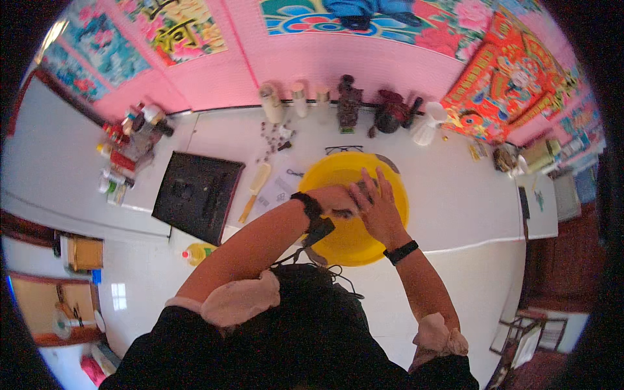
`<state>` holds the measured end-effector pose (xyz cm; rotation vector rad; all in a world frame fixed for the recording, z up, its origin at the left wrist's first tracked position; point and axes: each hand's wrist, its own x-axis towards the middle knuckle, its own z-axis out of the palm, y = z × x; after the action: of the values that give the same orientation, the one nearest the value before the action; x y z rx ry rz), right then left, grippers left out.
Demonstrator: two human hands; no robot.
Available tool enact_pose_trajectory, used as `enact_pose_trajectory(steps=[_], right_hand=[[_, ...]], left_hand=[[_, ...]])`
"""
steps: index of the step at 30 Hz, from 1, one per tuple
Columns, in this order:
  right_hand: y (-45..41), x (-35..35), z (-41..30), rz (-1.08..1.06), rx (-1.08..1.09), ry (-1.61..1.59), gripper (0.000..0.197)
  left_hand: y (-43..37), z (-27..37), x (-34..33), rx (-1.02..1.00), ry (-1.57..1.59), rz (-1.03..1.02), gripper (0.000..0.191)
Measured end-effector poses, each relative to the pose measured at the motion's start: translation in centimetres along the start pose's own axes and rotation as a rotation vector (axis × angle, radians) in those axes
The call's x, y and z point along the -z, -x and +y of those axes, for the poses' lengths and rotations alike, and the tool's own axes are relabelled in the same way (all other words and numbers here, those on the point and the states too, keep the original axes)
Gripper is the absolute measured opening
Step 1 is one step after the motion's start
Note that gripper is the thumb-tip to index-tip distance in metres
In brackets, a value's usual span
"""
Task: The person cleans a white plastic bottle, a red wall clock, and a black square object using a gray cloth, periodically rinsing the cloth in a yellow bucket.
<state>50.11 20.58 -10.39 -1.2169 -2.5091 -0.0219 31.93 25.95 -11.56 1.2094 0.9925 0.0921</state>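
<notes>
A yellow plastic basin (358, 241) stands at the edge of a white table in front of me. Over its middle my left hand (336, 197) reaches in from the left, its fingers largely hidden behind the other hand. My right hand (374, 204) lies across the left fingers, its own fingers stretched forward and somewhat spread. The hands touch or overlap. A dark, blurred thing (342, 213) shows beneath them in the basin; what it is I cannot tell. Both wrists wear dark bands. Whether the left fingers hold something cannot be seen.
Left of the basin lie a brush (254, 187) with a wooden handle, printed paper (278, 187) and a black rectangular panel (197, 195). Eyeglasses (344, 149) lie behind the basin. Bottles, a dark figurine (348, 105) and a white pitcher (429, 124) line the wall. A yellow oil bottle (197, 254) is near my left forearm.
</notes>
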Motion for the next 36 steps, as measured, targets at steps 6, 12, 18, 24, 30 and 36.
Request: enact_pose_trajectory(steps=[6, 12, 18, 24, 30, 36], right_hand=[[0.0, -1.9, 0.2, -0.043, -0.09, -0.193, 0.054], [-0.3, -3.1, 0.6, -0.137, -0.221, -0.294, 0.041], [-0.6, -3.7, 0.4, -0.166, -0.342, -0.344, 0.031], [-1.2, -2.2, -0.8, -0.192, -0.514, -0.486, 0.021], [0.5, -4.3, 0.0, -0.161, -0.52, -0.639, 0.022], [3.0, -6.9, 2.1, -0.241, -0.543, -0.749, 0.022]], left_hand=[[0.3, 1.9, -1.7, -0.055, -0.319, 0.051, 0.024], [-3.6, -2.4, -2.6, -0.27, -0.872, 0.363, 0.03], [-2.7, -1.7, -3.3, -0.324, -0.909, 0.535, 0.021], [-2.3, -0.8, -4.2, -0.257, -1.014, 0.574, 0.021], [-3.1, -1.7, -4.7, -0.346, -1.072, 0.52, 0.021], [-2.9, -1.9, -5.4, -0.415, -1.065, 0.511, 0.019]])
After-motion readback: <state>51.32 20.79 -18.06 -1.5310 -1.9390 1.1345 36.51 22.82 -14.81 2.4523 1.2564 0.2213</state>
